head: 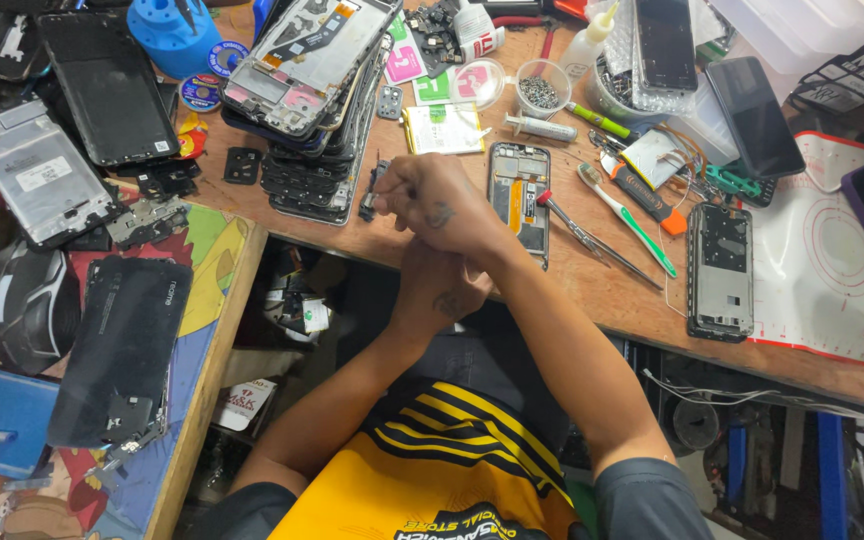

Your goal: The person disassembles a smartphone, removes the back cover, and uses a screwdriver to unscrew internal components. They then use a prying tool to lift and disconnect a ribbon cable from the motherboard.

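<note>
Right hand [439,203] pinches small dark part [370,196]; left hand [442,290] beneath.

stack of phone frames [312,100] | toothbrush [627,215] | tweezers [592,240] — blue holder [172,35] | syringe [540,126]

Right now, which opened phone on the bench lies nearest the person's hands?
The opened phone directly right of the right hand; the other frame lies farther right by the white mat.

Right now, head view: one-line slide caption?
Right hand holds a small dark part over the cluttered wooden bench, left hand tucked beneath it, beside a stack of opened phones.
</note>
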